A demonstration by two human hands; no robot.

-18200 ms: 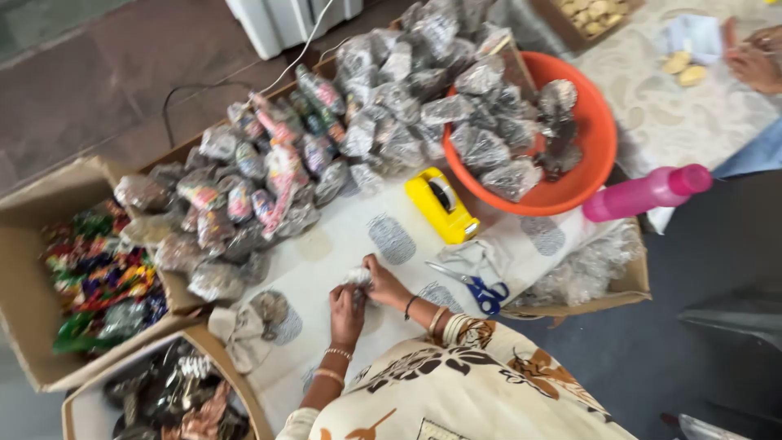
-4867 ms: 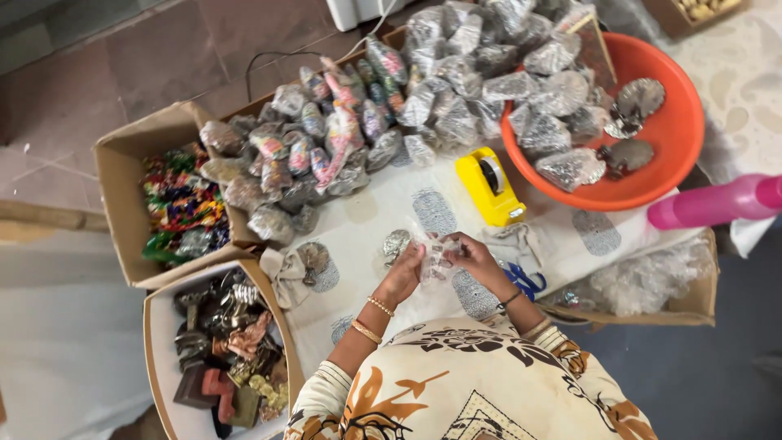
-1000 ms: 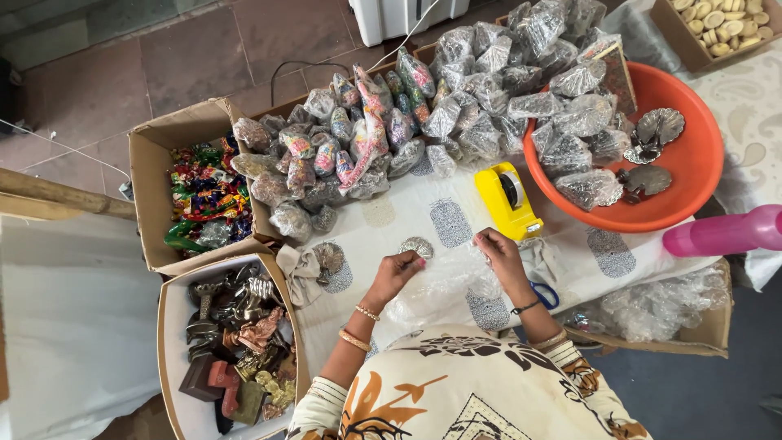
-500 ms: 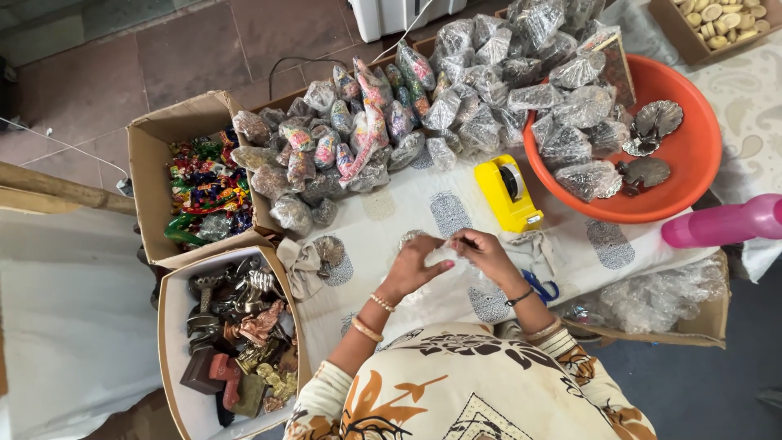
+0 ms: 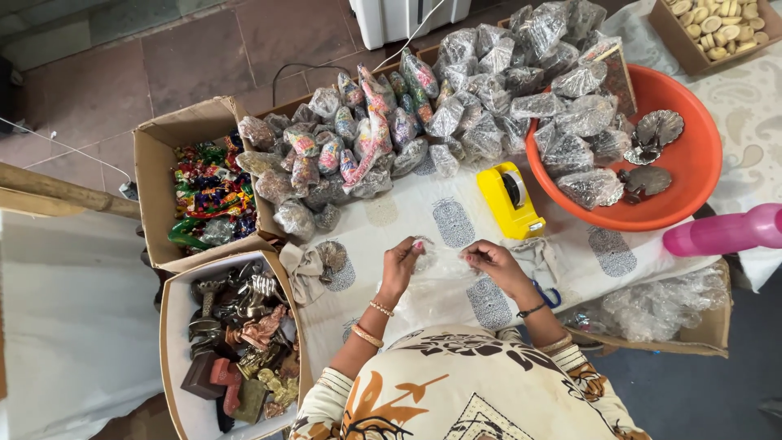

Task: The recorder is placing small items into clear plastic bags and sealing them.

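- Clear, crinkly plastic wrap (image 5: 444, 285) is stretched between both hands; the left hand (image 5: 401, 265) pinches its left edge with fingertips closed, and the right hand (image 5: 489, 259) pinches the right edge the same way.
- A small round silver-coloured metal piece (image 5: 423, 253) sits just beside the left fingertips, under or in the wrap; whether the fingers grip it too cannot be told. It lies left of the right hand, so the left hand is the nearer.
- The wrap's long axis runs left to right, from one hand to the other, sagging toward the person's body.
- Below is a white cloth with grey block-printed motifs (image 5: 383, 224), spread over the work surface.
- Just beyond the right hand stand a yellow tape dispenser (image 5: 509, 200) and blue-handled scissors (image 5: 544, 293), near the wrist.
- Farther out: a heap of wrapped bundles (image 5: 423, 114), an orange plastic tub (image 5: 692, 175), a pink bottle (image 5: 721, 231), and cardboard boxes of coloured sweets (image 5: 204, 195) and of metal figurines (image 5: 236, 334).
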